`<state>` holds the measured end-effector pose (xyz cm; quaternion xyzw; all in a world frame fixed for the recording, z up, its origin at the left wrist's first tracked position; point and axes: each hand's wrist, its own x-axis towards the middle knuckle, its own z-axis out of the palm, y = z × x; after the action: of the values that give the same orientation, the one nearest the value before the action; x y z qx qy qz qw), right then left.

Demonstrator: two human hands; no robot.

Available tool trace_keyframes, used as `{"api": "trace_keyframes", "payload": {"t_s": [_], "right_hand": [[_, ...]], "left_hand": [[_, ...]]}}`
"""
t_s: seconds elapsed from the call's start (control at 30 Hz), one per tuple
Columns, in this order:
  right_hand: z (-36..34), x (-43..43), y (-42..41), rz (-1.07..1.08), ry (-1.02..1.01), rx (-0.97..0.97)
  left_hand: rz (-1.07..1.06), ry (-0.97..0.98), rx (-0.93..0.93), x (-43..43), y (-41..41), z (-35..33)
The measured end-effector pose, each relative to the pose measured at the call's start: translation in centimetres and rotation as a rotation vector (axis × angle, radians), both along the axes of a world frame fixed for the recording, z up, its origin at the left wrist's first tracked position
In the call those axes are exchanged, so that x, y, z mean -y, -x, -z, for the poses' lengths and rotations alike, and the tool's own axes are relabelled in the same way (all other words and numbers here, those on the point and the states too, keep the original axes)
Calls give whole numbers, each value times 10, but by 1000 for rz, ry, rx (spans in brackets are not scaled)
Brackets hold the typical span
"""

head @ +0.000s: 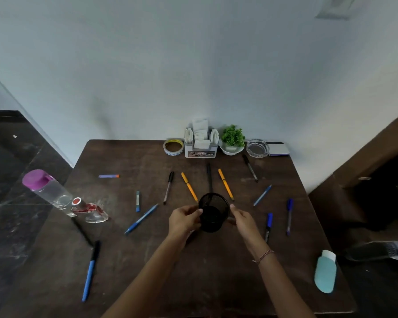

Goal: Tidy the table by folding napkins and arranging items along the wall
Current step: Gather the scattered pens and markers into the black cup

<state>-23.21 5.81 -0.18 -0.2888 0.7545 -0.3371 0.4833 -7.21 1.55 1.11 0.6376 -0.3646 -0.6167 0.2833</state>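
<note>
I am gripping the black wire-mesh pen cup (pixel 213 212) at the middle of the dark wooden table (pixel 147 260), left hand (pixel 184 220) and right hand (pixel 242 220) each curled against one side. I would keep it upright, lift it clear of the pens and set it against the white wall (pixel 147 88), beside the grey napkin holder (pixel 201 152). Beyond the cup I count two yellow plastic pens (pixel 189 187) and three dark ones, with five things already lined along the wall.

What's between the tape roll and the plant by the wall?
The napkin holder stands between tape roll and plant, in the head view.
</note>
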Motion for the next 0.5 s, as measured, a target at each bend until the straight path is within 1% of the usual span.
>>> {"api": "trace_keyframes", "payload": {"t_s": [0.1, 0.27, 0.5], "right_hand": [[-2, -3, 8, -11, 23, -40], [2, -4, 16, -45, 31, -225], [9, -2, 17, -90, -2, -294]], "left_hand": [[25, 0, 22, -2, 12, 7], [50, -27, 78, -9, 23, 22], [20, -42, 104, -15, 29, 27]]}}
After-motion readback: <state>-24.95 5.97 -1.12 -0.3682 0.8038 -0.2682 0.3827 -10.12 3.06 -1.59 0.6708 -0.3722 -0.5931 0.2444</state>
